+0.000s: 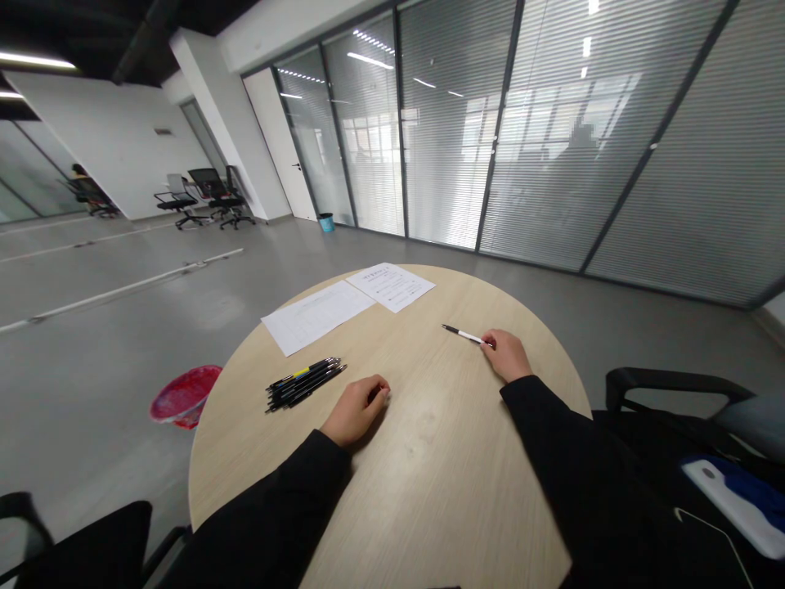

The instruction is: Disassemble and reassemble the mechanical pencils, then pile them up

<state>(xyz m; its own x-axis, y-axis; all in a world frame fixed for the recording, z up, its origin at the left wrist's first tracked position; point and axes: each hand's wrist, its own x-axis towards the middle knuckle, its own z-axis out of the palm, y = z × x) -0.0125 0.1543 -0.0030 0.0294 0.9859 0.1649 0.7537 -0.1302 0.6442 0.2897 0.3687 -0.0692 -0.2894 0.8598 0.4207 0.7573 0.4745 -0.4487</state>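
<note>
Open counter (429,458) separates the left hand (356,409), loosely curled (whether quite closed, I cannot tell), from the right hand (507,355), pinching a slim white-and-black pen (469,336) inward of the counter's right edge.

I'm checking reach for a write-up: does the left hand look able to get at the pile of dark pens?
Probably yes: the left hand is close beside the pile of dark pens on the table, and nothing visible lies between them.
</note>
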